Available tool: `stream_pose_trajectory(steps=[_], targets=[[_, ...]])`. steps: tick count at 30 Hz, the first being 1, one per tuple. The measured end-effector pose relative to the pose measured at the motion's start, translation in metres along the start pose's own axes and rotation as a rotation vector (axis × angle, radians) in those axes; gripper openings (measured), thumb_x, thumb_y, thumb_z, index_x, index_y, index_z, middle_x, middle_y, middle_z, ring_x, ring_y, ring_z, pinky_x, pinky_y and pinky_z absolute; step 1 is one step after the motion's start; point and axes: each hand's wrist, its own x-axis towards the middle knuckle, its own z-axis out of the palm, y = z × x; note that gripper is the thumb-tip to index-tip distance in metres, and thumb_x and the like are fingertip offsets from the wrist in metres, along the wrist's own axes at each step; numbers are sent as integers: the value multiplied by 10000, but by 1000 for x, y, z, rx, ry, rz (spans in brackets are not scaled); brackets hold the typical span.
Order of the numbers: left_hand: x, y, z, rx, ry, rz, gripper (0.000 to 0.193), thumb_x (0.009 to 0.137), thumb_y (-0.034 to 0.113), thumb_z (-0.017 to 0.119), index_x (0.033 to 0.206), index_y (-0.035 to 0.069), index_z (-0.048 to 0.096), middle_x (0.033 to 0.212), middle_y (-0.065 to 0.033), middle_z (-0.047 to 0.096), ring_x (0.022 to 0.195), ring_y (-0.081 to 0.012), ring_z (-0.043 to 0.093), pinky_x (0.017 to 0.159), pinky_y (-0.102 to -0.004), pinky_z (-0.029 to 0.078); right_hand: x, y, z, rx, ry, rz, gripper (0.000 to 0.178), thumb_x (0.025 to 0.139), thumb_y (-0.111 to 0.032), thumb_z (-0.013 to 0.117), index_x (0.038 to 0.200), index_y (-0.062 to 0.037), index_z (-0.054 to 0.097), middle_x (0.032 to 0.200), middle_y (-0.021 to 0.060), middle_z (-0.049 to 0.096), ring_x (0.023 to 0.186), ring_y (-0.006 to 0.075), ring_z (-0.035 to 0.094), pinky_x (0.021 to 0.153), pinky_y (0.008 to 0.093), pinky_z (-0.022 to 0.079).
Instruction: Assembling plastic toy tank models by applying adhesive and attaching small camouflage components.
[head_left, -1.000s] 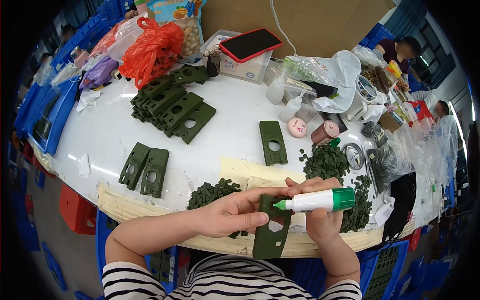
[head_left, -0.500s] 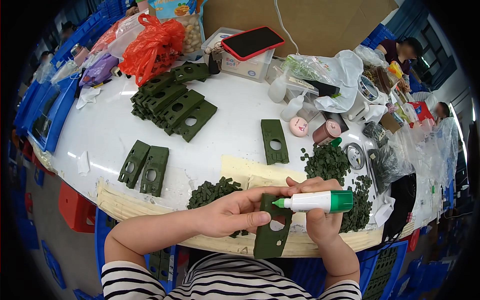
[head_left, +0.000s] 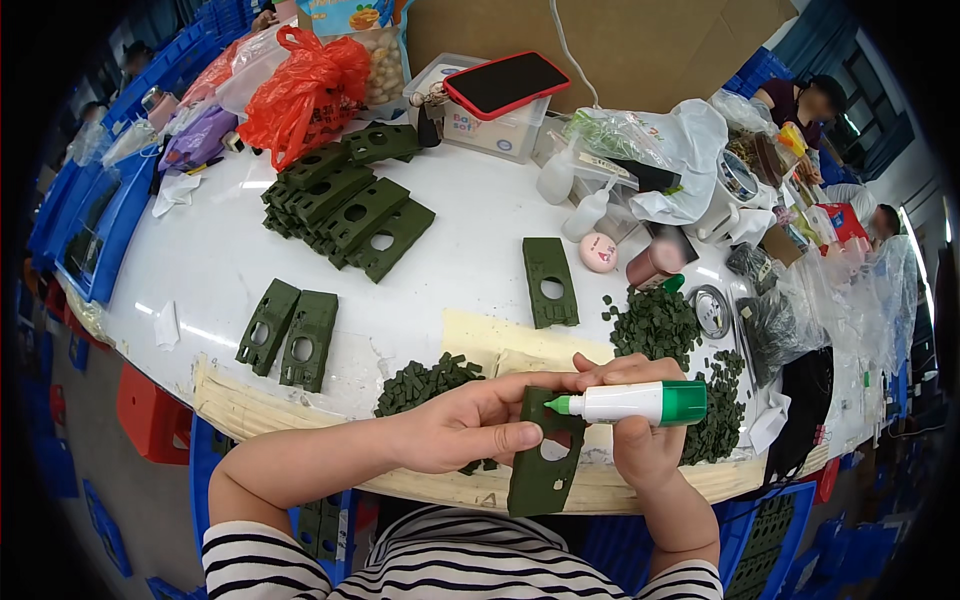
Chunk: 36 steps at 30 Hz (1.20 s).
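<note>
My left hand (head_left: pixel 480 425) is closed on a dark green plastic hull part (head_left: pixel 540 485) with a round hole, held upright by its side at the table's front edge. In my right hand (head_left: pixel 640 440) lies a white glue bottle (head_left: pixel 625 402) with a green base, gripped on its side. Its green nozzle tip points left and meets the upper part of the hull piece. Behind my hands another hull part (head_left: pixel 550 305) lies flat. Piles of small dark green pieces (head_left: pixel 655 325) lie beyond my right hand, and another small-piece pile (head_left: pixel 425 385) lies behind my left wrist.
Stacked hull parts (head_left: pixel 345 205) stand at the back left, with two more hull parts (head_left: pixel 305 345) nearer. A red-cased phone (head_left: pixel 507 85) rests on a clear box (head_left: pixel 480 140). Squeeze bottles (head_left: pixel 588 212), a pink jar (head_left: pixel 655 262) and plastic bags (head_left: pixel 690 160) crowd the right.
</note>
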Motion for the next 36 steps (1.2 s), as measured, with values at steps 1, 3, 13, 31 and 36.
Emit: stream_pose_trajectory(steps=[1,3,13,31,36], targets=[[0,1,0,1,0,-5,540,966,163,468,1441,65,232,1292,-117,498,1181,-160,490,871,-259,445,0,0,0,-1,1,0,397,862,-267,654,1079,25,497,973,144,589,976,254,595,986,513,420],[0,2,1,4,1,-16,541,966,167,469,1441,64,231,1291,-118,499,1184,-162,488,879,-261,443,-1,0,0,-13,11,1,399,863,-273,652,1080,22,495,972,147,591,973,256,597,985,512,420],[-1,-3,-1,-13,29,13,550,971,240,481,1445,94,243,1177,-51,540,995,-86,526,745,-230,454,1,-1,0,20,-3,33,404,856,-312,656,1066,-4,499,976,177,626,989,282,616,1004,509,392],[-1,-1,0,-53,49,-3,547,970,228,484,1442,86,246,1189,-51,532,1016,-92,525,775,-239,461,2,-2,0,-13,-36,25,394,850,-293,666,1059,5,515,1001,174,626,1005,286,608,1019,507,376],[0,-3,0,-55,51,-6,552,970,231,485,1444,86,241,1187,-55,533,1022,-97,526,773,-241,465,1,-1,0,-2,-34,19,400,849,-285,667,1069,6,504,993,176,621,1004,290,607,1018,509,378]])
